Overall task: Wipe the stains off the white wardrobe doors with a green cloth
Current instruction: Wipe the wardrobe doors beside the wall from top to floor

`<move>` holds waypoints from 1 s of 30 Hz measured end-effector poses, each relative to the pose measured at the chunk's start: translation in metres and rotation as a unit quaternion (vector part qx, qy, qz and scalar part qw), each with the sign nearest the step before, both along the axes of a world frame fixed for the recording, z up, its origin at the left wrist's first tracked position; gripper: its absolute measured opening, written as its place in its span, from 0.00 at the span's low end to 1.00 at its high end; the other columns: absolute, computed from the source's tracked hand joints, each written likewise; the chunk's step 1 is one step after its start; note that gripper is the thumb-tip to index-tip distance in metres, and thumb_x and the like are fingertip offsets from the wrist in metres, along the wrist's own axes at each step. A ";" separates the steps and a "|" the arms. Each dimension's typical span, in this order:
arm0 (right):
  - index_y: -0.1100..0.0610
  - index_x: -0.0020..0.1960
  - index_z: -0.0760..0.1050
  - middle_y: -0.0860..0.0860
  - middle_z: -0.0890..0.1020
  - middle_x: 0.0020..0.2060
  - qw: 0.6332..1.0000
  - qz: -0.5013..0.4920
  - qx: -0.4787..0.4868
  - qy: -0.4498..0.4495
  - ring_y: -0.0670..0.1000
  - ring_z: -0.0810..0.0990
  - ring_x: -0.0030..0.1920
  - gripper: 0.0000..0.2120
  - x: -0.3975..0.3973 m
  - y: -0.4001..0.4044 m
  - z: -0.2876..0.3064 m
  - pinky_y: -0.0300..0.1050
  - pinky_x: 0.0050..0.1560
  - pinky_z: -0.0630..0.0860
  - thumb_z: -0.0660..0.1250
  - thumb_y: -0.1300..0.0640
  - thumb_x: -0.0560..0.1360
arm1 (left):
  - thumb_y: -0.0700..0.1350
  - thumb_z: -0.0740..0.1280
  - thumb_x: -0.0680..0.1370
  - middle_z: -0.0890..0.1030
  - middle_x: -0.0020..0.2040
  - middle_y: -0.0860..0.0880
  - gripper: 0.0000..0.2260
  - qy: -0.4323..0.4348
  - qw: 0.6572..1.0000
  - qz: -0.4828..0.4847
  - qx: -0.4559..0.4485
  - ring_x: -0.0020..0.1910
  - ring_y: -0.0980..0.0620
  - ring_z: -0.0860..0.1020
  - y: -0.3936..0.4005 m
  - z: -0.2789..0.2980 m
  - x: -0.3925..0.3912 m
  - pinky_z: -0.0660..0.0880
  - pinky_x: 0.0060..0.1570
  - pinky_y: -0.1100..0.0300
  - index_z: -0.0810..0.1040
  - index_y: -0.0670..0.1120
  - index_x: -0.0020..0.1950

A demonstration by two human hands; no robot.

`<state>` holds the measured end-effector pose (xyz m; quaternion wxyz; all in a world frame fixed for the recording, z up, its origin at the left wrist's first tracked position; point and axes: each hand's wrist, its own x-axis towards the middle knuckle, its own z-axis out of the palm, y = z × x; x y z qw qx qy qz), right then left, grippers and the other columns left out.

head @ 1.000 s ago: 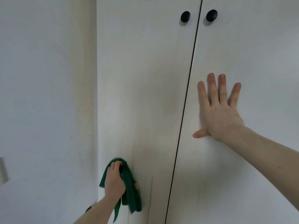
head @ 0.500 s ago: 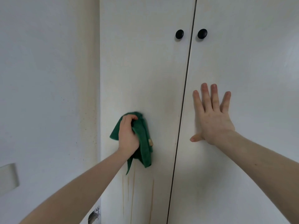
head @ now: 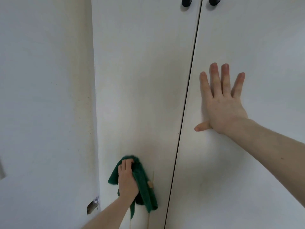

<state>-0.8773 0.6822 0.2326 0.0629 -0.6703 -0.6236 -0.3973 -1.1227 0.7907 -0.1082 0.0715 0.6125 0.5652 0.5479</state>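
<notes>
Now my left hand grips the green cloth at six o'clock on the left door; my right hand presses flat, fingers spread, at three o'clock on the right door.

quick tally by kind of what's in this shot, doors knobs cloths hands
wardrobe doors: 2, left door and right door
black knobs: 2, one on the left door, one on the right
green cloth: 1, held by the left hand
hands: 2, left hand, right hand flat on the right door
total: 7
</notes>
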 end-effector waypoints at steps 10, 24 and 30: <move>0.62 0.78 0.22 0.66 0.25 0.77 1.000 -0.009 -0.021 0.007 0.71 0.28 0.78 0.82 -0.003 -0.003 0.001 0.78 0.74 0.35 0.71 0.19 0.54 | 0.29 0.56 0.77 0.75 0.55 0.57 0.21 0.048 0.993 -0.049 -0.101 0.52 0.51 0.77 -0.020 -0.012 -0.025 0.75 0.45 0.60 0.72 0.56 0.56; 0.63 0.78 0.22 0.66 0.25 0.76 1.000 -0.014 -0.014 0.017 0.71 0.28 0.78 0.80 -0.007 -0.009 0.004 0.77 0.75 0.36 0.71 0.20 0.56 | 0.35 0.66 0.75 0.77 0.57 0.49 0.16 -0.045 0.969 -0.141 0.196 0.57 0.52 0.72 -0.024 0.206 0.053 0.69 0.58 0.64 0.77 0.45 0.62; 0.62 0.80 0.26 0.66 0.30 0.79 1.000 0.008 0.007 0.001 0.71 0.31 0.79 0.82 -0.001 -0.002 0.002 0.77 0.73 0.34 0.73 0.21 0.53 | 0.35 0.67 0.73 0.71 0.58 0.60 0.18 -0.097 0.983 -0.098 0.120 0.58 0.51 0.71 -0.022 0.099 0.071 0.72 0.60 0.55 0.76 0.49 0.60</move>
